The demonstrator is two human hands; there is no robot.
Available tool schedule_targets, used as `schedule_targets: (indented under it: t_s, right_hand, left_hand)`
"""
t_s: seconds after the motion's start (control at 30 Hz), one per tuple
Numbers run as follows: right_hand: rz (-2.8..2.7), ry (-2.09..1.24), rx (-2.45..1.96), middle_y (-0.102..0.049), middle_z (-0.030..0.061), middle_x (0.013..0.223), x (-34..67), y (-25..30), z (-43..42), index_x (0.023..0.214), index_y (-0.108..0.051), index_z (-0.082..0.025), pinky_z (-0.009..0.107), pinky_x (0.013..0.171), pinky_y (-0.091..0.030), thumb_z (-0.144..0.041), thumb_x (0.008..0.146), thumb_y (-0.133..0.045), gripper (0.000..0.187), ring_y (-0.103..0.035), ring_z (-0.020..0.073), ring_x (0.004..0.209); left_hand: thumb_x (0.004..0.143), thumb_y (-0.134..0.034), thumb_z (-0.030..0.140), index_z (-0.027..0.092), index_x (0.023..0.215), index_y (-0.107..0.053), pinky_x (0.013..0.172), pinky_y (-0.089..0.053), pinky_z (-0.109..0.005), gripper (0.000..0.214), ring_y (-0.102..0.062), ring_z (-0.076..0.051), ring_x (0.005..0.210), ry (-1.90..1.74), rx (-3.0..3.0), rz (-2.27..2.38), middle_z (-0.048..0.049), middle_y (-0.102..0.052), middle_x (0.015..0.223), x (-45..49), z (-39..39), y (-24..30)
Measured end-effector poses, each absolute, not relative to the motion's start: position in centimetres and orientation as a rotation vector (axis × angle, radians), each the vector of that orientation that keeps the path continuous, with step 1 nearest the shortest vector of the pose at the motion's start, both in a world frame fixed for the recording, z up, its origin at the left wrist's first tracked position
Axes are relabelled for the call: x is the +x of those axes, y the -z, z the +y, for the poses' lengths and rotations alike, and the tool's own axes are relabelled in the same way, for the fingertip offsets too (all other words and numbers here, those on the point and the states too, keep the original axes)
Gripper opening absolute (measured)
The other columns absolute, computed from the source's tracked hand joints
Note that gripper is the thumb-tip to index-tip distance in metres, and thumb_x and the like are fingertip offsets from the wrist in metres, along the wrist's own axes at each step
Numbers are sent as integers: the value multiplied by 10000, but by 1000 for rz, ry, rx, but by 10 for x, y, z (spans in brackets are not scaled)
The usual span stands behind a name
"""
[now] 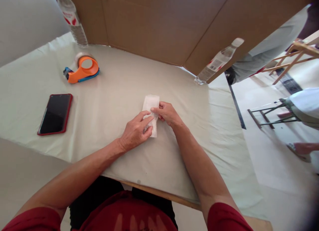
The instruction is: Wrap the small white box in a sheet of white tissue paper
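A folded white tissue (151, 102), long and narrow, lies on the cloth-covered table in front of me. My right hand (167, 113) pinches its right edge, thumb on top and fingers curled at the side. Over the lower left part rests my left hand (138, 129), its thumb and forefinger apart on the tissue. The fingers hide some of the tissue's lower half, which looks creased there.
An orange tape dispenser (81, 72) and a red-cased phone (55, 114) lie to the left. Water bottles (74, 26) (216, 64) stand by a cardboard panel (154, 21) at the back. At right are folding stools (274, 113) and other people.
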State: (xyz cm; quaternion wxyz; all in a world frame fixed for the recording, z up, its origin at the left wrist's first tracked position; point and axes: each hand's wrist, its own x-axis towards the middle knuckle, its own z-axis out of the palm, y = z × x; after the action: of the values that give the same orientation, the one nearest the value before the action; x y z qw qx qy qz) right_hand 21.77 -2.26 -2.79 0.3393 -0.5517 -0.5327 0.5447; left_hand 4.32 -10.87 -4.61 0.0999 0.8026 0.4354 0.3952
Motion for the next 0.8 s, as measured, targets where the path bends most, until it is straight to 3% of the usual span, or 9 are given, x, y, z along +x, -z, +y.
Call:
schedule_targets:
  t_s: [0.13,0.4,0.57,0.8]
  right_hand:
    - [-1379,-1432,-1348,-518,-59,585,217,29,-24,752,-606,-169,208,448,-316,-387,608,-799,325,-428,74,510]
    - [-1414,-1352,-1255,-570,-18,668,213,34,-27,753,-659,-169,245,552,-389,-481,656,-782,349,-482,116,623]
    - [-1339,-1408,-1154,-656,-2,749,210,36,-27,802,-696,-180,272,666,-463,-451,645,-793,327,-557,141,696]
    - [-1217,-1534,-1059,-669,-12,778,203,36,-36,844,-669,-183,267,713,-473,-421,653,-802,333,-581,131,717]
  left_hand:
    - [892,-548,159,187,1157,-656,897,-570,-306,287,-681,-209,1072,-1194,2397,1256,-101,-698,1199,44,-109,44]
    - [897,-543,171,194,1085,-680,879,-579,-333,234,-695,-209,1000,-1168,2345,1236,-96,-729,1097,44,-107,47]
    - [893,-542,169,186,1077,-689,887,-579,-334,236,-693,-210,1003,-1185,2321,1234,-100,-727,1094,44,-106,48]
    - [887,-540,185,170,1085,-697,870,-578,-332,253,-694,-209,972,-1166,2272,1226,-99,-732,1061,44,-104,50]
